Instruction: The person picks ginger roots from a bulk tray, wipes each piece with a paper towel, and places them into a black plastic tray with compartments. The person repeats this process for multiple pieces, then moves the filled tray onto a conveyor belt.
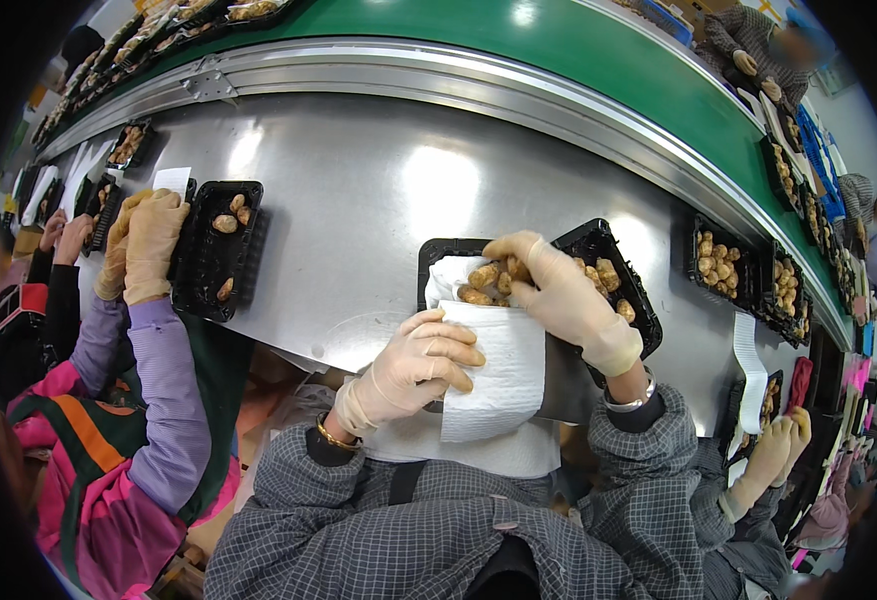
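Note:
In front of me a black tray (443, 247) is lined with a white paper sheet (503, 385), which hangs over the near edge. Several brown, knobbly pieces that look like mushrooms (475, 296) lie on the lining at the far end. My gloved left hand (413, 365) rests at the paper's left edge, its fingers curled over it. From the right, my gloved right hand (563, 300) reaches over the tray, thumb and fingers closed around one brown piece (516, 270). Behind its wrist stands a second black tray (598, 235) holding more pieces.
A steel table (338, 200) runs below a metal rail and a green conveyor belt (408, 25). On the left, a co-worker's gloved hands (148, 235) are beside a black tray (213, 250) with a few pieces. Filled trays (723, 260) and another co-worker's hands (773, 450) are on the right.

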{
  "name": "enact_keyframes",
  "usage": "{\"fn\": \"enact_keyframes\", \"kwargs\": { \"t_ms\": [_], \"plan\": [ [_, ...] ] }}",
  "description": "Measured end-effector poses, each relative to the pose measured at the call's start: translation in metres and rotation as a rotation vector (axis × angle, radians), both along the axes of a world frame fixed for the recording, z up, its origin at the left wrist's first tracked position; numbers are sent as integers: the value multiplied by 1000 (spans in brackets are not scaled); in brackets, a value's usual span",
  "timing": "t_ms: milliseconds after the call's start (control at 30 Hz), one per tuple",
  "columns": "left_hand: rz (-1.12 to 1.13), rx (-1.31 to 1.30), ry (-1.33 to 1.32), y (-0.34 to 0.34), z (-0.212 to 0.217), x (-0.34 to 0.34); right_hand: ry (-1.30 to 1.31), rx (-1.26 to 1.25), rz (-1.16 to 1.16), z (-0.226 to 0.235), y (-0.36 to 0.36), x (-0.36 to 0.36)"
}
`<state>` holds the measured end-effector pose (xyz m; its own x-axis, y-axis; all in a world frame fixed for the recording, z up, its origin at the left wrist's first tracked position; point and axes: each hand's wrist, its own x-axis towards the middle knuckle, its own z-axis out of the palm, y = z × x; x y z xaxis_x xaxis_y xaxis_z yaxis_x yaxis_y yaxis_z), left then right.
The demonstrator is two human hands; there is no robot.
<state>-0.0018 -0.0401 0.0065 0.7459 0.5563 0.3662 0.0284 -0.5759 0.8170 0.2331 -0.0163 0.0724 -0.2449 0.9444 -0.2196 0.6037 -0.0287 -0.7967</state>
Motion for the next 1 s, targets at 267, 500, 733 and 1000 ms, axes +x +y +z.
{"fn": "enact_keyframes", "kwargs": {
  "t_ms": [267, 500, 733, 1000],
  "plan": [
    [-4, 0, 15, 1, 0, -1, -74, 210, -2, -6, -9, 9],
    [15, -5, 13, 1, 1, -1, -320, 417, 107, -29, -10, 2],
    [19, -19, 13, 3, 5, 2, -325, 338, 141, -28, -1, -1],
    [207, -214, -77, 16, 27, 13, 154, 217, -376, -3, -34, 42]
  ]
}}
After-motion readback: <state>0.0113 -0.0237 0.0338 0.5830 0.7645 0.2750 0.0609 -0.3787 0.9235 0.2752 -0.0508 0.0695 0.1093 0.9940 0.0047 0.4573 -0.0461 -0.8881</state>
